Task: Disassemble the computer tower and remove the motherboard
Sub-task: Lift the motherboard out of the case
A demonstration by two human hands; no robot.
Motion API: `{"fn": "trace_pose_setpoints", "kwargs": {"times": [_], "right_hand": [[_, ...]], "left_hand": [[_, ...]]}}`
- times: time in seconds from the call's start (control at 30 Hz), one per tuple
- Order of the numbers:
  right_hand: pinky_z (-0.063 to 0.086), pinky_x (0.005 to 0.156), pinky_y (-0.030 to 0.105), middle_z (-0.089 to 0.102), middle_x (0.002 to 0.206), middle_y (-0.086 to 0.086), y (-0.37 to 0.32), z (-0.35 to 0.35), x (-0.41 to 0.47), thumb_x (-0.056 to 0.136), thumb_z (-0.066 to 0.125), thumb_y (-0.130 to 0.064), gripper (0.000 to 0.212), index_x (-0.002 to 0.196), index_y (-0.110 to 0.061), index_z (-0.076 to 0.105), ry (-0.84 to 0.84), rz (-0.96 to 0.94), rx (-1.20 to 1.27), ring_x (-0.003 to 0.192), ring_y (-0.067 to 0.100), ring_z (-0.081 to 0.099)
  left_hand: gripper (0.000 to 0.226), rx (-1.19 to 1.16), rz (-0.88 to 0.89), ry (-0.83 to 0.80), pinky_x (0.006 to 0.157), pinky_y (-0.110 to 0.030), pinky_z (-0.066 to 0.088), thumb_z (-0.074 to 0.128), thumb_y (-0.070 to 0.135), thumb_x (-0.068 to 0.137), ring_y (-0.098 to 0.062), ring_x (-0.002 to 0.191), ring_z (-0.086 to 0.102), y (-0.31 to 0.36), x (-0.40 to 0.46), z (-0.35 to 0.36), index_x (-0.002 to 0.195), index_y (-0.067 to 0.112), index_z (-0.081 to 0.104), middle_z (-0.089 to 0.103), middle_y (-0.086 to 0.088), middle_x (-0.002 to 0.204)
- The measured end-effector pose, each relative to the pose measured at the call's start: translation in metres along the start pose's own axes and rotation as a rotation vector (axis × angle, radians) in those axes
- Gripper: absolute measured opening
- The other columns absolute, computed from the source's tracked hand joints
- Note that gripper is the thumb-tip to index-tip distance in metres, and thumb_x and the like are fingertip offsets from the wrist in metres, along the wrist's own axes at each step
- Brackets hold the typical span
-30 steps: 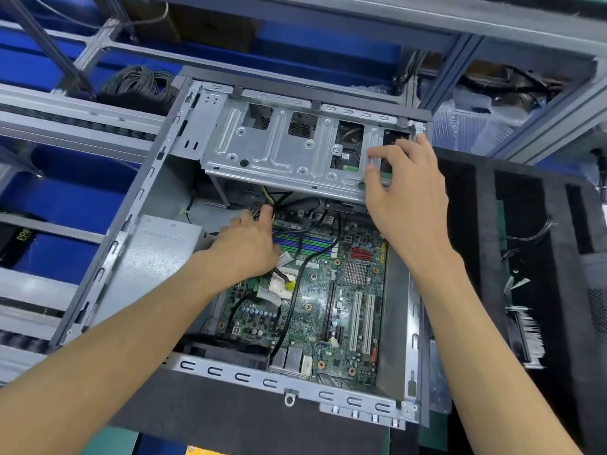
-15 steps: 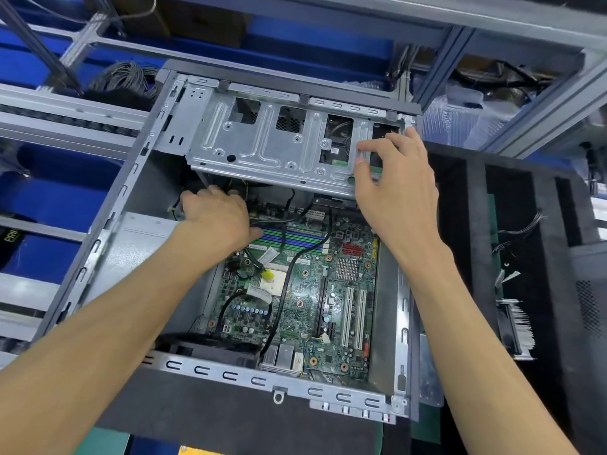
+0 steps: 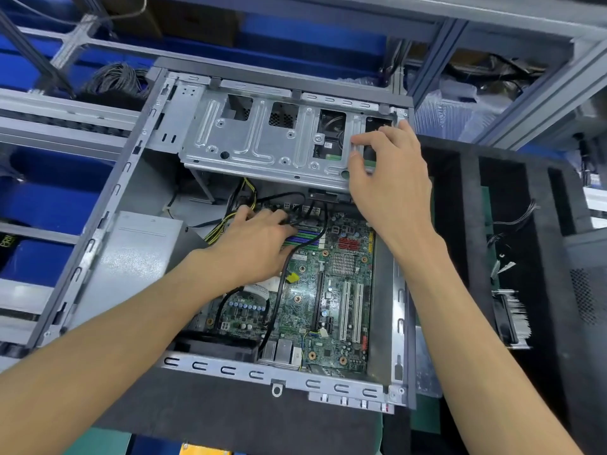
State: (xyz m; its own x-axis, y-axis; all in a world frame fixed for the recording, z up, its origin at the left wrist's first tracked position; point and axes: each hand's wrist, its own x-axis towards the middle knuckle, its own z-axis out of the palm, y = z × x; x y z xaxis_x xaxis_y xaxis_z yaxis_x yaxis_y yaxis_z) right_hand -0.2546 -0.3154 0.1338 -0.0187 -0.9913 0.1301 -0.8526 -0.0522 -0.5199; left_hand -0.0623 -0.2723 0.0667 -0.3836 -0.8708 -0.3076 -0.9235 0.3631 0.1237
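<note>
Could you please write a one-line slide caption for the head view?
Left hand reaches among cables over the motherboard while right hand grips the drive cage.

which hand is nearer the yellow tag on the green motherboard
Left. The left hand lies just up and left of the small yellow tag on the green motherboard. The right hand is farther up, on the grey metal drive cage.
</note>
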Motion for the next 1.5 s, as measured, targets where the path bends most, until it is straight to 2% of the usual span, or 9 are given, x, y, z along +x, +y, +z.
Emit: {"fn": "trace_pose_setpoints", "kwargs": {"times": [0.17,0.3,0.4,0.47,0.67,0.87,1.07,1.33,1.5], "right_hand": [[0.041,0.103,0.028,0.05,0.14,-0.002,0.003,-0.002,0.003,0.102,0.049,-0.025,0.03,0.127,-0.019,0.063,0.063,0.033,0.172,0.139,0.013,0.039],[0.019,0.096,-0.002,0.041,0.151,0.001,0.009,-0.007,0.004,0.101,0.049,-0.016,0.034,0.133,-0.017,0.06,0.077,0.106,0.354,0.143,0.008,0.032],[0.019,0.113,0.016,0.021,0.162,0.007,0.018,-0.008,0.002,0.101,0.05,-0.012,0.045,0.145,-0.018,0.049,0.008,0.174,0.376,0.151,0.017,0.02],[0.034,0.114,0.031,0.016,0.163,0.009,0.024,-0.009,0.002,0.1,0.048,-0.009,0.054,0.151,-0.025,0.039,-0.064,0.21,0.384,0.148,0.024,0.029],[0.049,0.076,0.029,0.035,0.153,0.006,0.033,-0.004,-0.001,0.106,0.041,-0.017,0.053,0.154,-0.036,0.029,-0.09,0.184,0.45,0.081,0.012,0.061],[0.042,0.069,0.009,0.039,0.15,0.005,0.037,0.001,0.002,0.106,0.041,-0.018,0.053,0.156,-0.033,0.03,-0.057,0.195,0.439,0.08,-0.011,0.055],[0.05,0.089,0.031,0.037,0.153,0.008,0.036,0.0,0.001,0.106,0.039,-0.016,0.054,0.157,-0.032,0.029,-0.051,0.201,0.452,0.085,-0.003,0.053],[0.052,0.093,0.043,0.034,0.155,0.007,0.035,-0.001,0.001,0.106,0.039,-0.017,0.054,0.157,-0.033,0.029,-0.058,0.2,0.449,0.097,0.008,0.058],[0.052,0.092,0.042,0.037,0.152,0.007,0.034,-0.002,0.0,0.106,0.038,-0.018,0.054,0.157,-0.033,0.029,-0.061,0.199,0.435,0.104,0.015,0.058]], "left_hand": [[0.027,-0.301,-0.2,0.195,0.095,-0.042,0.039,0.048,0.03,0.098,-0.026,0.107,0.057,-0.005,0.002,-0.011,0.106,0.014,0.068,0.063,-0.006,0.109],[0.058,-0.259,-0.221,0.183,0.095,-0.045,0.038,0.032,0.065,0.093,-0.024,0.092,0.053,0.007,0.006,-0.025,0.098,0.022,0.069,0.054,-0.002,0.078],[0.063,-0.118,-0.11,-0.009,0.103,-0.045,0.035,0.05,0.076,0.08,-0.023,0.105,0.054,0.027,0.017,-0.028,0.118,0.026,0.063,0.064,-0.003,0.11],[0.036,-0.149,-0.086,0.015,0.091,-0.037,0.043,0.07,0.046,0.083,-0.018,0.089,0.054,0.029,0.024,-0.029,0.112,0.027,0.062,0.067,0.0,0.109],[0.029,-0.325,-0.086,0.074,0.092,-0.033,0.046,0.059,0.007,0.09,-0.028,0.108,0.058,0.028,0.023,-0.016,0.118,0.017,0.062,0.061,-0.01,0.114],[0.019,-0.347,-0.061,0.259,0.072,-0.031,0.044,0.06,0.012,0.09,-0.022,0.089,0.059,0.023,0.015,-0.018,0.106,0.02,0.064,0.055,0.005,0.088],[0.063,0.019,-0.347,-0.09,0.078,-0.042,0.049,0.048,0.008,0.086,-0.035,0.103,0.057,-0.005,0.007,-0.018,0.145,0.026,0.031,0.057,-0.015,0.115],[0.055,0.234,-0.282,-0.005,0.091,-0.044,0.045,0.042,0.033,0.099,-0.036,0.115,0.054,0.007,0.0,-0.018,0.151,0.029,0.026,0.055,-0.019,0.125],[0.081,0.238,0.122,-0.029,0.115,-0.052,0.024,0.051,0.07,0.084,-0.033,0.14,0.028,0.014,-0.001,-0.02,0.151,0.051,0.008,0.028,-0.014,0.153]]}}
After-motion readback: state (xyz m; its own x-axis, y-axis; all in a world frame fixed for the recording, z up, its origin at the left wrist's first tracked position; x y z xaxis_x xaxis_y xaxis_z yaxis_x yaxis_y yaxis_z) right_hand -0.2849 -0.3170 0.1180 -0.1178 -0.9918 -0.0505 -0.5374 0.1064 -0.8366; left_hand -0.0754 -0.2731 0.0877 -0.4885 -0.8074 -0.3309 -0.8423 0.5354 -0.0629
